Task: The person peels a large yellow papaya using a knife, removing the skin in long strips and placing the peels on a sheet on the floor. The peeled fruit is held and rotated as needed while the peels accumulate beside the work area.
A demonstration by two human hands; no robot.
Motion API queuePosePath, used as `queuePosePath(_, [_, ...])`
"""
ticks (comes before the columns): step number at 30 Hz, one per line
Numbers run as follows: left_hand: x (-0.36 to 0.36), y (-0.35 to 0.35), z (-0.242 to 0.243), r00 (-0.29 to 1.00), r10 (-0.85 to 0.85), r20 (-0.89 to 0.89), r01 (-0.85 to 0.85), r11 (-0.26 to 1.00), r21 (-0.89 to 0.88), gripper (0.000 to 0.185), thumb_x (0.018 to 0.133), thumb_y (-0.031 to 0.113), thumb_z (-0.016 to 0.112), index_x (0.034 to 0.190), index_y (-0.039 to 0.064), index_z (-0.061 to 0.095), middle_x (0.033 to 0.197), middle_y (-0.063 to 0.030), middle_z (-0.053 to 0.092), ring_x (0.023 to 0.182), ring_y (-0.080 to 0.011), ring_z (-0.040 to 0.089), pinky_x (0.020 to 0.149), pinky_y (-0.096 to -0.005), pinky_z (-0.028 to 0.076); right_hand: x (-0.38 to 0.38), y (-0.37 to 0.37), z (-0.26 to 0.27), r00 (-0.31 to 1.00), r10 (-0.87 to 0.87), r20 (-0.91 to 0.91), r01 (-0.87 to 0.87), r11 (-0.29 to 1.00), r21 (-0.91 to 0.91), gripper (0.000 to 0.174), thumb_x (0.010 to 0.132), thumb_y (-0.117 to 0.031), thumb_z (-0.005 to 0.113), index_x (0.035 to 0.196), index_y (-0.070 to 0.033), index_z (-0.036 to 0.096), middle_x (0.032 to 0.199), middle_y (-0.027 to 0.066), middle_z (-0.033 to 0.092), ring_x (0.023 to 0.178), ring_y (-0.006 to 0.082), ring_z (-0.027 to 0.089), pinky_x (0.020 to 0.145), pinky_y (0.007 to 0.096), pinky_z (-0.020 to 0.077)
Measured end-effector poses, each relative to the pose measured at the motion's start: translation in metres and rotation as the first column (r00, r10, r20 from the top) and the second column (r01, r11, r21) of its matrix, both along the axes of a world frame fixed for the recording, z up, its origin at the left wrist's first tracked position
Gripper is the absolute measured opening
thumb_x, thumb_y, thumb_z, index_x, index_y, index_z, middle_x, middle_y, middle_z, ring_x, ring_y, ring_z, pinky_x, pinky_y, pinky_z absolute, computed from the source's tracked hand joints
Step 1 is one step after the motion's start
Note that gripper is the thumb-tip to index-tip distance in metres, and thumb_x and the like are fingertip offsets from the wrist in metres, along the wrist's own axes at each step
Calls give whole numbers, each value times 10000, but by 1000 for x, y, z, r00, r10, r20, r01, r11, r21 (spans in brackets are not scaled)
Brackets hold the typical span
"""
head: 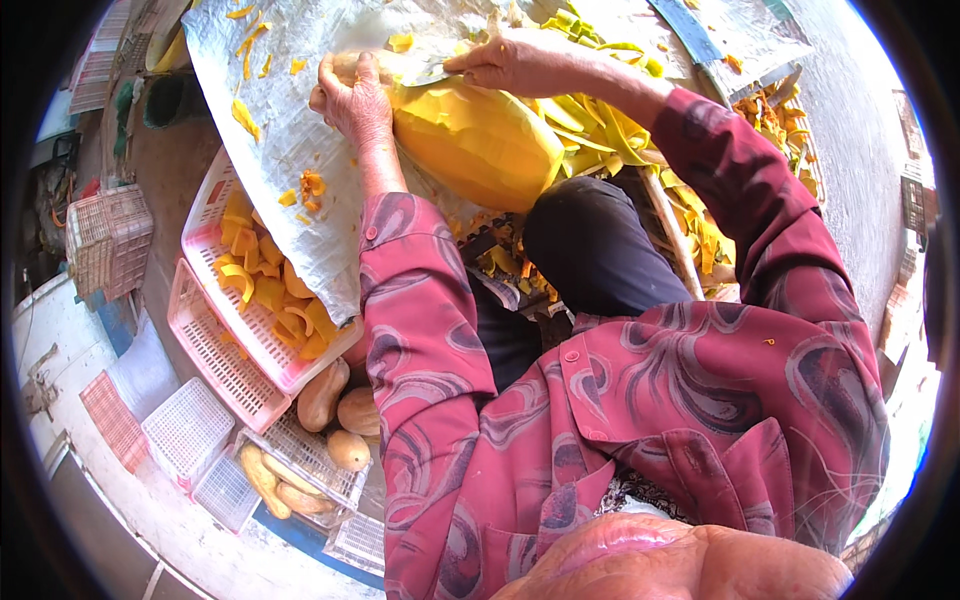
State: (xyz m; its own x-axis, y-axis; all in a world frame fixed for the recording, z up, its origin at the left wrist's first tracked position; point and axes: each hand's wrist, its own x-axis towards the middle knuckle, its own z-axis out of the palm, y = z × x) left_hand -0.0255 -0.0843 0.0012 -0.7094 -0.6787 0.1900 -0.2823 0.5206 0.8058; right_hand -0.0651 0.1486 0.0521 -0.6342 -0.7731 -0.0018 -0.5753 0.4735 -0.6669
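Observation:
A large, mostly peeled yellow squash [472,142] lies on a table covered with pale plastic sheeting [300,150], its near end by my dark-trousered knee. My left hand [349,94] is closed around the squash's far, tan unpeeled end. My right hand [495,64] grips a tool with a metal blade [425,73], which rests against the top of the squash near its neck; the handle is hidden in my fingers. Long green-yellow peel strips [592,127] are heaped to the right of the squash. Orange scraps [311,184] are scattered on the sheeting.
A pink plastic crate [262,330] holding cut orange squash pieces [270,281] stands at the left, on another pink crate. Whole tan squashes [322,394] lie below it, some in a white crate [300,442]. A wooden stick [671,229] and more peelings [694,225] are right of my knee.

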Motion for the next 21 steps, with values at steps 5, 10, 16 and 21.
queuePosePath(5, [0, -5, 0, 999, -20, 46, 19, 1000, 17, 720, 817, 458, 734, 1417, 159, 471, 1357, -218, 356, 1224, -356, 511, 1003, -401, 474, 28, 43, 32, 988, -15, 153, 10, 999, 35, 374, 1008, -329, 530, 1291, -113, 646, 1170, 150, 687, 1043, 263, 657, 944, 356, 499])
queuePosePath(10, [2, 5, 12, 997, -15, 70, 10, 997, 76, 738, 812, 459, 741, 1422, 157, 456, 1360, -227, 352, 1246, -359, 495, 1006, -403, 476, 47, 128, 43, 955, -130, 265, 74, 975, 211, 363, 1018, -337, 530, 1306, -149, 650, 1225, 101, 685, 1065, 219, 654, 926, 353, 506])
queuePosePath(16, [0, 4, 12, 998, -15, 68, 10, 997, 73, 734, 802, 456, 752, 1408, 152, 469, 1366, -235, 346, 1256, -363, 488, 1009, -406, 479, 23, 151, 29, 949, -187, 253, 171, 982, 85, 430, 1023, -383, 526, 1328, -96, 623, 1223, 79, 676, 1086, 172, 612, 948, 319, 489])
queuePosePath(21, [1, 3, 14, 1000, -26, -17, 28, 996, 90, 733, 800, 427, 760, 1398, 111, 479, 1362, -255, 351, 1239, -364, 489, 1009, -411, 478, -17, 23, 0, 946, -91, 312, 129, 986, -105, 453, 983, -402, 548, 1279, -74, 647, 1174, 130, 699, 1058, 215, 645, 940, 345, 493])
